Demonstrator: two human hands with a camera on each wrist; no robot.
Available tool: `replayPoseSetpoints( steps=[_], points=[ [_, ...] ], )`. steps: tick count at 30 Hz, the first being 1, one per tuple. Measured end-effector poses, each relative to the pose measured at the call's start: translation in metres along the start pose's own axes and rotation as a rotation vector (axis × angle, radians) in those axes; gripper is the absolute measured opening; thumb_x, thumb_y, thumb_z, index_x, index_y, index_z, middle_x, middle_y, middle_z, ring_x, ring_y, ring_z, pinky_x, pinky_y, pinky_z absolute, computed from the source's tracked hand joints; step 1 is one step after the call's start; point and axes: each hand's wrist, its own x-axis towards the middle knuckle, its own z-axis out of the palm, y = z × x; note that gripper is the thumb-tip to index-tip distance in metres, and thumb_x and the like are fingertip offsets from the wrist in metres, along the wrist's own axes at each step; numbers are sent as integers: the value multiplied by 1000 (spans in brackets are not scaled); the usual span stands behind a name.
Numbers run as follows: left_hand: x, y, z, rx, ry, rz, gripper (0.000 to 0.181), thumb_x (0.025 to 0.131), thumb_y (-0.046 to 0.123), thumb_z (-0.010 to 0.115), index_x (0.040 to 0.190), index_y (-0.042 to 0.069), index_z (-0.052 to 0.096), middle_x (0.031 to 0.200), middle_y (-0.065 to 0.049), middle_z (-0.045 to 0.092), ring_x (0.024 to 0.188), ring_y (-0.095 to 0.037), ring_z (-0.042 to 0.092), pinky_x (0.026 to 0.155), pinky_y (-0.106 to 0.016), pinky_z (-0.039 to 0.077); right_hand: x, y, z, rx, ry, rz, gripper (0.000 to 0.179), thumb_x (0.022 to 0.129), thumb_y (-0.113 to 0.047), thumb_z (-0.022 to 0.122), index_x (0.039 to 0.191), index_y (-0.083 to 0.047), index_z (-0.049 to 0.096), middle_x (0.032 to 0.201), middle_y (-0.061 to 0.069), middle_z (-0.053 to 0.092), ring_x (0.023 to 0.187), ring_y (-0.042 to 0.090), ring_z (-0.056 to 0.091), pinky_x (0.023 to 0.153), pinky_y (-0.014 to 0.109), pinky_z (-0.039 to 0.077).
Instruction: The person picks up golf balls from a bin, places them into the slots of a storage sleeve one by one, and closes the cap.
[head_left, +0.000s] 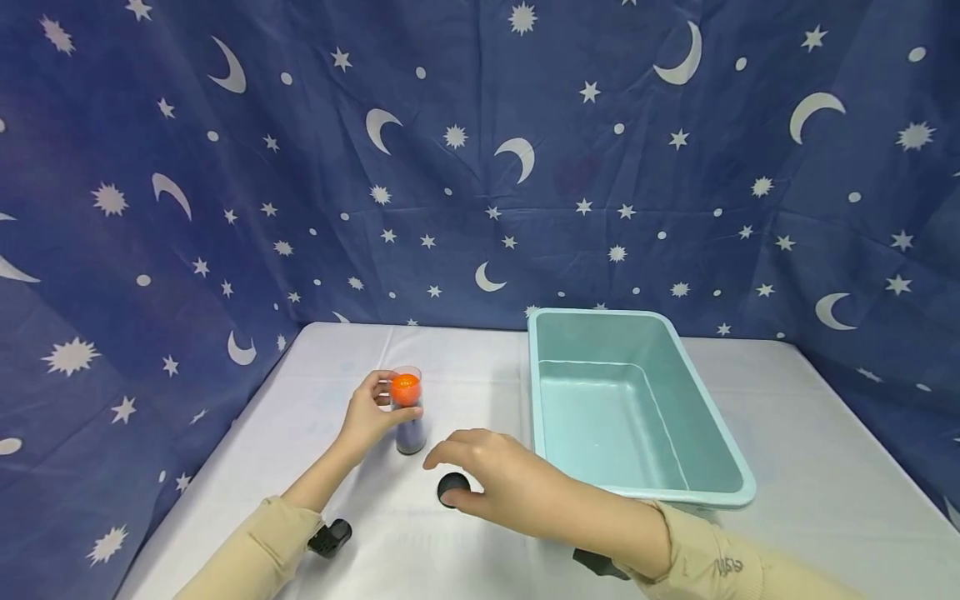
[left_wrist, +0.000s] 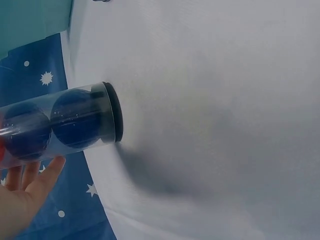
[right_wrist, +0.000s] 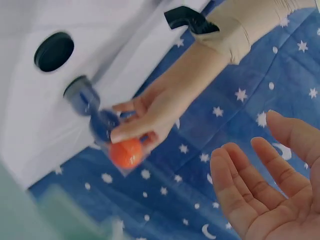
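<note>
While the right hand [head_left: 498, 479] hovers over the cap [head_left: 452, 483], nearer the person than the tube [head_left: 410, 429] and a bit to its right, its fingers and thumb are spread fairly wide. Right wrist view shows nothing in that hand; cap looks untouched and lies flat on the table [head_left: 465, 358].

Next out, tube: about upright in the left hand [head_left: 371, 417], thumb and fingers wrapped around it from its left side. Base is at or just above the table, can't tell which. Inside, stacked: orange ball [head_left: 406, 389] on top, two blue balls [left_wrist: 76, 119] under it. Bottom end has a dark base [left_wrist: 114, 112]; top end shows no cover.

Progress, my read: ball part looks done, three in the tube, no loose ones in sight. Cap part looks not done: cap off, grip on it not made, top uncovered. So probably late stage, one piece left.

Bin [head_left: 600, 408] sits right of the tube, well apart, seemingly not in play. Backdrop [head_left: 465, 192] hangs behind the tube, farthest.
</note>
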Motion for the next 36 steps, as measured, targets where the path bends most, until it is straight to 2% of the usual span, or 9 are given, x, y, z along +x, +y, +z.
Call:
replayPoseSetpoints(
  steps=[5,9,13,18,24,30,36],
  points=[
    [-1,-2,0,-8,-2,3,57,73,10,80,119,3,48,113,-20,60,93,-24,53,74,-23,45,-1,-1,15,-10,-16,-15,22,84,-8,68,106,-9,64,97,-2,65,77,1,54,72,7,44],
    [-1,-3,0,-23,-6,9,57,72,10,81,119,4,48,113,-20,60,93,-24,54,73,-23,45,-3,2,25,-46,-14,-19,22,83,-9,70,105,-10,65,96,-3,66,79,2,55,72,9,45],
    [-3,-4,-1,-16,4,10,57,73,10,80,119,4,48,114,-19,60,94,-24,54,74,-22,45,-2,8,32,-33,-17,-9,23,82,-7,71,104,-9,65,92,-3,66,80,3,56,72,10,46],
    [-6,-6,-2,-24,1,17,56,73,9,80,119,3,48,114,-20,61,94,-25,55,75,-23,46,2,21,43,-2,-33,43,22,81,-5,70,102,-7,65,86,-3,65,76,1,54,71,9,45],
    [-9,-9,-2,-19,-11,34,56,74,10,80,118,3,46,115,-20,60,95,-26,55,78,-25,45,8,33,59,8,-55,94,22,81,-5,71,103,-7,66,92,0,67,78,2,54,69,9,45],
    [-8,-10,-3,-15,-22,60,56,73,6,79,116,3,44,114,-20,60,94,-26,57,72,-20,48,13,43,72,-1,-52,143,24,80,-4,71,103,-4,65,96,5,68,82,10,60,70,14,47],
    [-11,-14,-1,1,-2,86,55,75,7,79,116,2,43,113,-20,58,92,-26,56,72,-20,51,17,54,84,-25,-84,220,31,81,-18,74,108,-6,64,101,4,66,87,11,61,76,20,50]
  ],
)
